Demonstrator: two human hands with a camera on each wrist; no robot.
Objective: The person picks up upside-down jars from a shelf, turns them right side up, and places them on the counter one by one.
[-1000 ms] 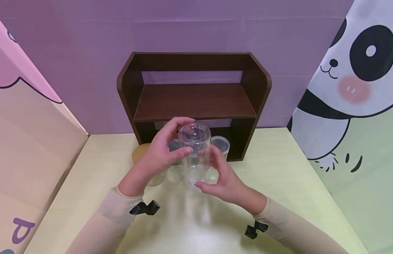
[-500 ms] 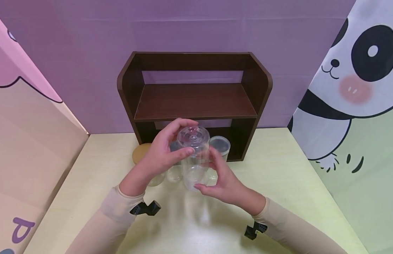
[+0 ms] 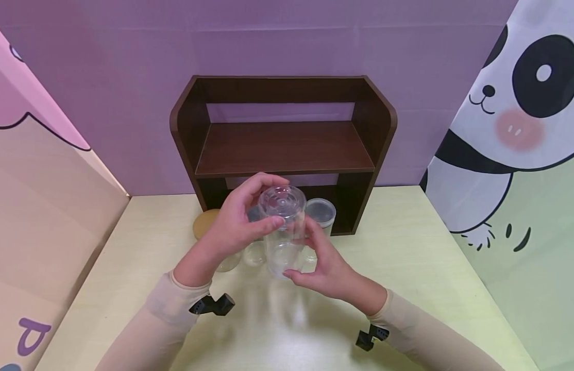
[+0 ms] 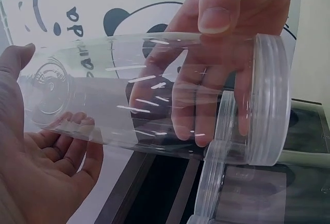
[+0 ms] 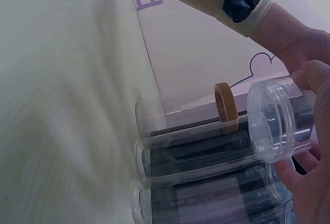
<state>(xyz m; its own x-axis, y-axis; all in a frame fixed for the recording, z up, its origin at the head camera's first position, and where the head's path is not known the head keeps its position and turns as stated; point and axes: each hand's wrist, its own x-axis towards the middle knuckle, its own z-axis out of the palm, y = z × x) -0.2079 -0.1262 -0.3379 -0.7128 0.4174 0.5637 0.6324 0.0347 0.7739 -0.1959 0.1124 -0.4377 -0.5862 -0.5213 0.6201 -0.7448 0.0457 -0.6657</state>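
Note:
In the head view, a clear plastic jar (image 3: 285,234) stands between both hands, its embossed base on top and its ribbed clear lid (image 4: 270,100) at the lower end. My left hand (image 3: 236,216) grips it near the base, thumb on the front and fingers round the far side. My right hand (image 3: 331,265) holds the lower part from the right, thumb close by the lid end. Through the clear wall in the left wrist view, the right hand's fingers (image 4: 185,105) show behind the jar.
Several other clear jars stand behind the held one; one has a tan lid (image 3: 205,222), another a clear lid (image 3: 321,210). A dark brown two-tier shelf (image 3: 284,149) stands behind them on the pale table (image 3: 417,247). Printed cloth walls surround the table.
The jar's upper end has come down slightly and tipped a little nearer. Both hands keep their hold, and the right has shifted very slightly downward.

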